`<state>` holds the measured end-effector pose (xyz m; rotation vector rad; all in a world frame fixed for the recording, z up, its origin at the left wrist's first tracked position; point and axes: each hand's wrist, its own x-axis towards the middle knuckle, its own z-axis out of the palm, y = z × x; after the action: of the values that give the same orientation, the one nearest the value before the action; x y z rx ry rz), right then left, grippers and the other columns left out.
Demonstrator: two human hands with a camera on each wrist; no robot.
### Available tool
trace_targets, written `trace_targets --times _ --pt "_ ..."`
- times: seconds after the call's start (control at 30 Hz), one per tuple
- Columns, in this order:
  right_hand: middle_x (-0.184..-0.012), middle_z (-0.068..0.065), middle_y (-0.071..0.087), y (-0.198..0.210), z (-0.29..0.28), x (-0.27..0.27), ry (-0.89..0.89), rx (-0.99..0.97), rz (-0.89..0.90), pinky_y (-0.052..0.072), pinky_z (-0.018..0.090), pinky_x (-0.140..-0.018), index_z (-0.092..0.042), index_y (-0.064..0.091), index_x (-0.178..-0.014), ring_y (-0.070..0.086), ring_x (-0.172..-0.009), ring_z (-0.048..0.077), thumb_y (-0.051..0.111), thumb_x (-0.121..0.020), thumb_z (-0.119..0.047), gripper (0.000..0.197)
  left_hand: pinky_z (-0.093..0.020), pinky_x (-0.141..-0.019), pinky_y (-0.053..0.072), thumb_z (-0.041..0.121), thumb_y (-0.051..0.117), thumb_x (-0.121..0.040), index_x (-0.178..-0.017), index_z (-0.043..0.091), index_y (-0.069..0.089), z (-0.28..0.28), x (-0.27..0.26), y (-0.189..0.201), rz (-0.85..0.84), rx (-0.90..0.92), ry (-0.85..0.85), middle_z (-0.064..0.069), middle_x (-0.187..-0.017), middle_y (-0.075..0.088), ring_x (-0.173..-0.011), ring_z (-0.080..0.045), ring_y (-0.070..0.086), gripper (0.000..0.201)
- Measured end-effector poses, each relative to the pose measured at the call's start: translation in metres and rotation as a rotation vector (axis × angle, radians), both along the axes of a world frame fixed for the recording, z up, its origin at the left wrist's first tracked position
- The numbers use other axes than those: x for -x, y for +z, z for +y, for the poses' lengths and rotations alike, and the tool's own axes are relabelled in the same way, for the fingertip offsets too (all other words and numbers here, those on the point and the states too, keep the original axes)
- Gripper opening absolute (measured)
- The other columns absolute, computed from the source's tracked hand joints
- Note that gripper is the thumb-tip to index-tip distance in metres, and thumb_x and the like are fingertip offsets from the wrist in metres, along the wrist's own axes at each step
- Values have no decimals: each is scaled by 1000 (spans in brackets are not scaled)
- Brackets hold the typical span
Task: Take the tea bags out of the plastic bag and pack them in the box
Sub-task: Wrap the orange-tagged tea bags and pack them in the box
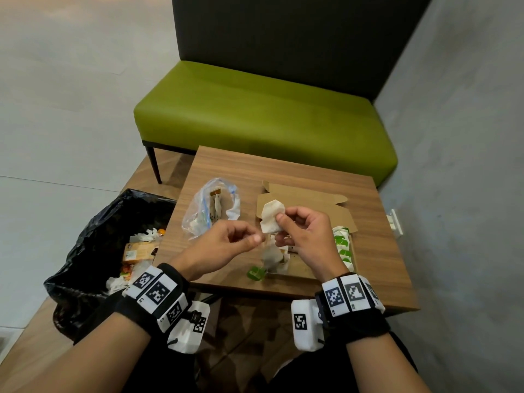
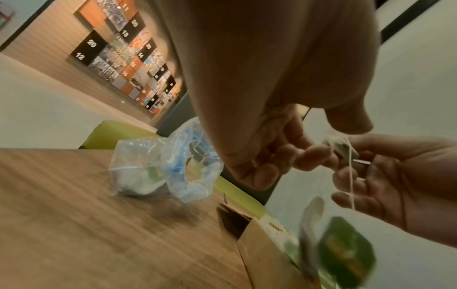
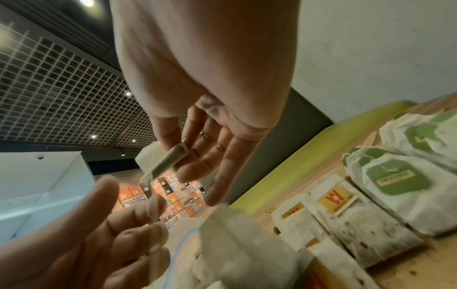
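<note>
My right hand (image 1: 279, 218) pinches a white tea bag (image 1: 270, 217) between thumb and fingers above the open cardboard box (image 1: 312, 199). The bag shows edge-on (image 3: 165, 164) in the right wrist view. My left hand (image 1: 259, 238) is just beside it, thumb and forefinger pinched on its thin string (image 2: 351, 176). The string hangs down to a green tag (image 2: 346, 252). Packed tea bags (image 1: 344, 246) stand in a row along the box's right side, some with green labels (image 3: 395, 179), some with yellow ones (image 3: 336, 199). The clear plastic bag (image 1: 211, 211) lies left of the box with tea bags inside.
The small wooden table (image 1: 382, 251) has its near edge close to my wrists. A bin lined with a black bag (image 1: 93, 222) and holding rubbish stands at the table's left. A green bench (image 1: 255, 114) sits behind the table, and a grey wall (image 1: 467, 165) runs along the right.
</note>
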<state>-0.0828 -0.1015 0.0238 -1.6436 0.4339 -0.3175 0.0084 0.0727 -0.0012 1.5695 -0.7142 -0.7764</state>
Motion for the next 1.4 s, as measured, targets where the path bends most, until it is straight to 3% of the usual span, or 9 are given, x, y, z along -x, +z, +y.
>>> trace_targets --times 0.3,0.47,0.57,0.73,0.87,1.0,1.17,1.27,1.4 --pt "-81 9 76 5 6 2 25 -19 -47 62 36 -63 -9 72 -96 70 -69 26 66 -93 -7 7 -13 -74 46 28 74 -88 -119 22 64 -17 7 -6 -199 -25 53 5 -109 69 -98 -5 62 33" --pt "-75 4 75 6 8 1 5 -28 -66 60 29 -59 -8 72 -94 71 -60 16 65 -93 -4 8 -7 -69 38 20 71 -90 -90 17 70 -17 11 -9 -268 -79 93 6 -88 71 -81 5 60 3" --pt "-73 5 74 3 10 -1 -22 -70 -65 57 24 -55 -6 72 -95 65 -53 12 65 -93 -2 8 -10 -66 37 21 72 -90 -78 24 66 -12 8 -13 -298 -92 115 11 -83 67 -74 6 57 13" --pt "-80 10 75 -4 15 -11 -43 -72 -60 58 27 -57 -10 73 -97 62 -57 18 67 -92 -3 10 -30 -82 40 22 72 -88 -76 22 73 -8 1 -14 -211 -103 76 24 -110 63 -97 4 58 12" --pt "-86 11 77 -13 19 -22 -157 -86 -62 62 42 -70 -12 71 -102 72 -71 28 70 -90 -5 14 -28 -87 45 15 71 -89 -75 11 73 -4 -4 -5 -169 -31 244 13 -123 62 -110 1 59 15" --pt "-86 6 77 -22 20 -32 -252 -18 -45 63 42 -73 -17 68 -99 76 -78 19 73 -87 -4 19 -18 -76 53 12 63 -94 -86 3 72 3 -11 17 -195 26 405 -1 -106 71 -92 0 66 15" --pt "-89 4 76 -29 23 -33 -268 73 -30 63 43 -75 -22 70 -93 75 -80 16 71 -89 -6 16 -45 -69 54 21 59 -98 -87 7 69 9 -21 40 -202 121 434 -8 -68 67 -63 -20 60 21" --pt "-89 3 75 -27 22 -27 -296 94 -61 63 37 -74 -29 68 -87 74 -82 17 71 -90 -10 20 -33 -61 52 23 58 -98 -84 7 72 9 -15 46 -222 79 354 -7 -65 68 -58 -14 60 26" --pt "-89 7 76 -17 22 -19 -309 13 -152 62 32 -73 -19 71 -92 75 -83 20 71 -89 -8 12 -16 -80 50 31 60 -97 -79 21 79 9 -3 36 -384 -130 218 14 -90 75 -90 8 66 27"
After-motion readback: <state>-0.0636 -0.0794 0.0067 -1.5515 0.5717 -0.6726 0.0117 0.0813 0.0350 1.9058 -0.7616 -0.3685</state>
